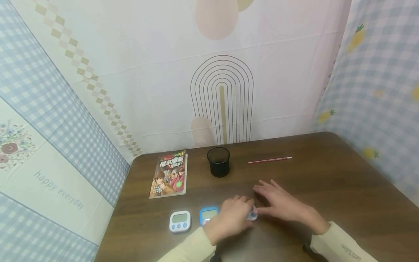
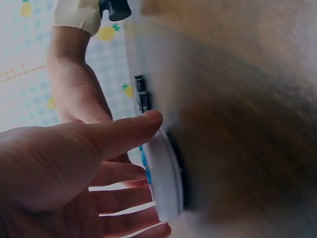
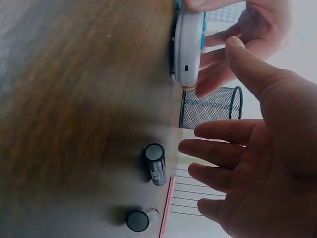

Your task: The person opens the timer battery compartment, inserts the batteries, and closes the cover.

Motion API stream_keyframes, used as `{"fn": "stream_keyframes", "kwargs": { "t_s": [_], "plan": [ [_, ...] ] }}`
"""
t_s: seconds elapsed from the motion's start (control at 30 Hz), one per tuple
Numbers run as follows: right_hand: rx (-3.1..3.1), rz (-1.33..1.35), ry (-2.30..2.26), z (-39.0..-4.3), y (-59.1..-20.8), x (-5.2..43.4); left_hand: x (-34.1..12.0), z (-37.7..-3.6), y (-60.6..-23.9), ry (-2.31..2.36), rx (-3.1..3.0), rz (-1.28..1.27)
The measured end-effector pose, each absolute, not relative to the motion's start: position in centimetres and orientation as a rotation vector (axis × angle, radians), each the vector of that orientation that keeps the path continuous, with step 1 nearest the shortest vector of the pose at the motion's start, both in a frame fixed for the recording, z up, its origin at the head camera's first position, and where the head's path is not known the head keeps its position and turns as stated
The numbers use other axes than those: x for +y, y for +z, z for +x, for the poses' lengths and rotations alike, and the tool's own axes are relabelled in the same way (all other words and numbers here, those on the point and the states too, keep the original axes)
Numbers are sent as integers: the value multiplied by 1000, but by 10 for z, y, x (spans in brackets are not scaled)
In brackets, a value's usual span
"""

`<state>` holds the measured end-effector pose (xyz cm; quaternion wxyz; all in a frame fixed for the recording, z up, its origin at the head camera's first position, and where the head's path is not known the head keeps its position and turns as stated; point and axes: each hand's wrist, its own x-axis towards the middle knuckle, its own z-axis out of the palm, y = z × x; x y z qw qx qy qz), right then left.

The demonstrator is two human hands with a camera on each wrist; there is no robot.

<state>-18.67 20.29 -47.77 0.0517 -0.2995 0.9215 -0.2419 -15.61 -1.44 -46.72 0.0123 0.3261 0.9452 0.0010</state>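
Soft, even room light fills the head view, with faint shadows under the hands on the table [image 1: 327,174]. Both wrist views blur the wood badly, washing out toward three o'clock.

A dark brown wood-grain tabletop [image 1: 327,189] carries everything. At ten o'clock lies a colourful illustrated paperback book [image 1: 168,174]; at twelve stands a black wire-mesh pen cup [image 1: 218,162]; at one lies a thin red pencil [image 1: 270,159]. Near seven o'clock sit a white square digital timer [image 1: 179,221] and, just beside it, a blue-framed timer [image 1: 207,214]. Two small dark cylindrical batteries [image 3: 155,163] stand upright near the cup.
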Motion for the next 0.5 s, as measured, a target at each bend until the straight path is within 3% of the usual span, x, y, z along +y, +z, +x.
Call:
{"fn": "stream_keyframes", "kwargs": {
  "t_s": [0.5],
  "plan": [
    [2760,-892,-801,-192,-475,206,-18,-163,-466,118,2972,1002]
  ]
}}
